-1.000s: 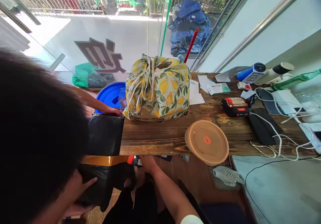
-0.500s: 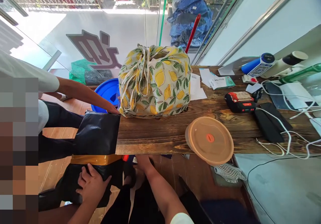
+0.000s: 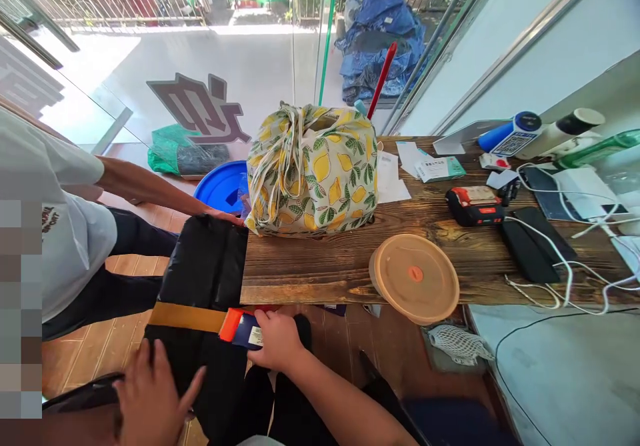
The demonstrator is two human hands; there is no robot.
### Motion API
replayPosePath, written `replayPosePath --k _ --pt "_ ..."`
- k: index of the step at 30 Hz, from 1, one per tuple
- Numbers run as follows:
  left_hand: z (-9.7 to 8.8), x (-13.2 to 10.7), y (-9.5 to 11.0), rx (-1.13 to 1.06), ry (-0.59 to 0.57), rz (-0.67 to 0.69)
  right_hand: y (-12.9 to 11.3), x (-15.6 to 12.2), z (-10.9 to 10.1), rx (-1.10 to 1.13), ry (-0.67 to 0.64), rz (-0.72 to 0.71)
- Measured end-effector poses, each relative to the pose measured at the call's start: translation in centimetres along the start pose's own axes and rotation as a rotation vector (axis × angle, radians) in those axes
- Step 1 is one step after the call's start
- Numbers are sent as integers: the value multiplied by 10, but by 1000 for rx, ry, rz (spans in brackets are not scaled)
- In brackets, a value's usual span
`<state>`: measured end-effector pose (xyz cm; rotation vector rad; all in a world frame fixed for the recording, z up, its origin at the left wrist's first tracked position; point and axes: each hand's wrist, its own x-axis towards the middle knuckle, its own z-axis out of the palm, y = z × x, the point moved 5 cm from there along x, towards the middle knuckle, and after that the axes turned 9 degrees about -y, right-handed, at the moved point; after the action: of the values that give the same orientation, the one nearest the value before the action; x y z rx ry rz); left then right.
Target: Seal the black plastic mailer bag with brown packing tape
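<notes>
The right hand (image 3: 274, 343) is wrapped around the dispenser (image 3: 243, 329), at the right end of the tape (image 3: 187, 317). The parcel (image 3: 200, 263) lies just left of it, the empty left hand (image 3: 153, 393) spread at its near part, contact unclear.

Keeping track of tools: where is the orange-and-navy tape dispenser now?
The dispenser is left of centre in the head view, in the right hand, beside the brown tape strip on the black plastic parcel.

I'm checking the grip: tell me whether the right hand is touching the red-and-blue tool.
Touching. The head view shows the right hand clasping the red-and-blue tool by its label end.
</notes>
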<state>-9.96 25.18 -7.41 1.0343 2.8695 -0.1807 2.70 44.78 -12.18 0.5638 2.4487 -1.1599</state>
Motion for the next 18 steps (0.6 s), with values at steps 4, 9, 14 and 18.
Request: replayPosePath --k 4,9,14,18 --pt "24 -1 48 194 -107 -95 -23 3 -15 -47 -41 90" --pt "73 35 23 344 -391 -93 -12 3 0 -50 -89 -3" --pt "84 49 2 460 -432 -59 78 -18 8 -99 -96 97" --pt "81 51 2 484 -370 -41 117 -9 22 -113 -117 192"
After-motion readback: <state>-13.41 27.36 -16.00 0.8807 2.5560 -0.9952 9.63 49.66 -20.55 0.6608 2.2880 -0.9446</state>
